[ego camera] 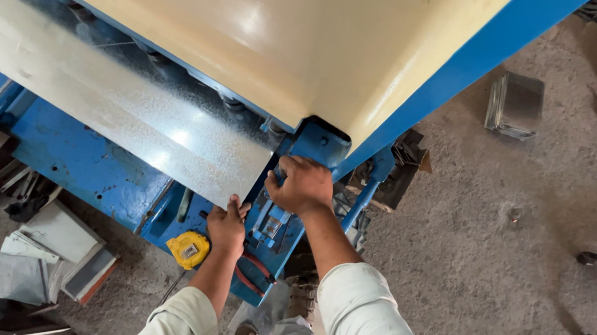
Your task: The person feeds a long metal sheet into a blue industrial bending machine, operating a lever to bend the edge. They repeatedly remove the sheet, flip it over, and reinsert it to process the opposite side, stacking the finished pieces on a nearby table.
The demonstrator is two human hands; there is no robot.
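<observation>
While the left hand (227,226) pinched the near right corner of the galvanized sheet (120,112) lying in the blue machine (72,152), the right hand (302,186), fingers curled shut on its end bracket (319,145), looked liable to be nicked should that raw edge slide.

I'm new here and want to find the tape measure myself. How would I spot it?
Start at the big blue and cream machine with the shiny metal sheet lying in it. Follow the sheet to its near corner, where the left hand grips the edge. Just left of that wrist sits the tape measure, the only small yellow thing on the blue frame.
</observation>
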